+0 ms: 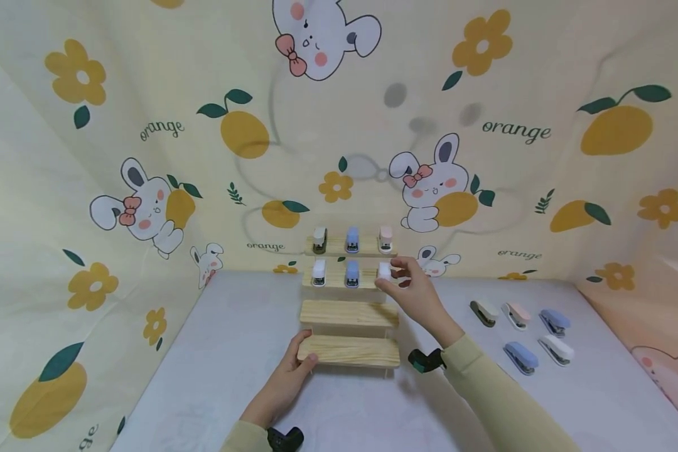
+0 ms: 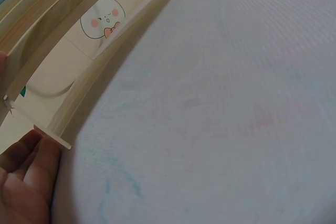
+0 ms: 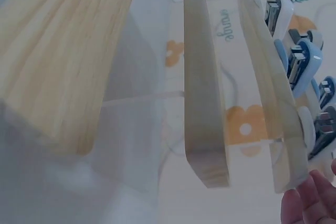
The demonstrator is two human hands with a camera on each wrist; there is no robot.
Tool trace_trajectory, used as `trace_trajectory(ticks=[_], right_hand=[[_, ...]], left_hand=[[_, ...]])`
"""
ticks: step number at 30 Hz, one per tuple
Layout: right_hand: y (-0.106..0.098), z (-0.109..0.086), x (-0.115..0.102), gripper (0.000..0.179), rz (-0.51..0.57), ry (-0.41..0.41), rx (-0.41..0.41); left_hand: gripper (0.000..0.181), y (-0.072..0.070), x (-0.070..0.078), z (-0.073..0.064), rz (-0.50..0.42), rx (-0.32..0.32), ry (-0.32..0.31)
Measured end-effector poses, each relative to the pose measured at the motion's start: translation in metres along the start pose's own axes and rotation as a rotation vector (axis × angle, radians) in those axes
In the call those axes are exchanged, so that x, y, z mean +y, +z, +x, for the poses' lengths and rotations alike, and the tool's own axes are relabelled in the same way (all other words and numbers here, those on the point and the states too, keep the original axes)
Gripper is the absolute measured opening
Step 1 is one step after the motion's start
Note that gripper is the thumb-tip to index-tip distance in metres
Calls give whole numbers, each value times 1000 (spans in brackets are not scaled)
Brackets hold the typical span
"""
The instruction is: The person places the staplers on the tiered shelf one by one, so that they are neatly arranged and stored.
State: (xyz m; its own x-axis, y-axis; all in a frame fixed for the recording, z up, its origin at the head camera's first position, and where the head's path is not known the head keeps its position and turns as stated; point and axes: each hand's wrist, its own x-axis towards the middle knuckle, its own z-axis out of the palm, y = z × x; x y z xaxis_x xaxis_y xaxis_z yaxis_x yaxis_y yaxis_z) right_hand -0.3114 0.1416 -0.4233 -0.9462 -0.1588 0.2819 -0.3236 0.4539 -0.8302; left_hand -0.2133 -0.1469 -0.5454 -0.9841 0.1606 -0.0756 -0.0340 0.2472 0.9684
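A tiered wooden display rack (image 1: 350, 351) stands at the middle of the table, its shelves rising toward the back. My left hand (image 1: 285, 376) grips the left end of its lowest shelf; in the left wrist view the fingers (image 2: 39, 169) are at the rack's side. At the second shelf from the top, my right hand (image 1: 415, 295) pinches a small white stapler (image 1: 384, 270) at the right end. Beside it on that shelf are a blue stapler (image 1: 352, 274) and another white stapler (image 1: 319, 272). The lower part of the held stapler is partly hidden by the thumb.
The top shelf carries a white-and-dark stapler (image 1: 319, 240), a blue one and a pink stapler (image 1: 385, 239). Several more staplers lie on the table at the right, among them a blue stapler (image 1: 521, 358). A patterned cloth (image 1: 339, 125) hangs behind the rack.
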Motion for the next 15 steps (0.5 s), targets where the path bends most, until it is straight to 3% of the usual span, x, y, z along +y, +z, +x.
trace_trajectory(ticks=[9, 15], right_hand=[[-25, -21, 9, 68, -95, -6, 20], [-45, -41, 20, 71, -179, 59, 12]], left_hand=[[54, 0, 2, 0, -21, -10, 29], [56, 0, 3, -1, -26, -14, 5]])
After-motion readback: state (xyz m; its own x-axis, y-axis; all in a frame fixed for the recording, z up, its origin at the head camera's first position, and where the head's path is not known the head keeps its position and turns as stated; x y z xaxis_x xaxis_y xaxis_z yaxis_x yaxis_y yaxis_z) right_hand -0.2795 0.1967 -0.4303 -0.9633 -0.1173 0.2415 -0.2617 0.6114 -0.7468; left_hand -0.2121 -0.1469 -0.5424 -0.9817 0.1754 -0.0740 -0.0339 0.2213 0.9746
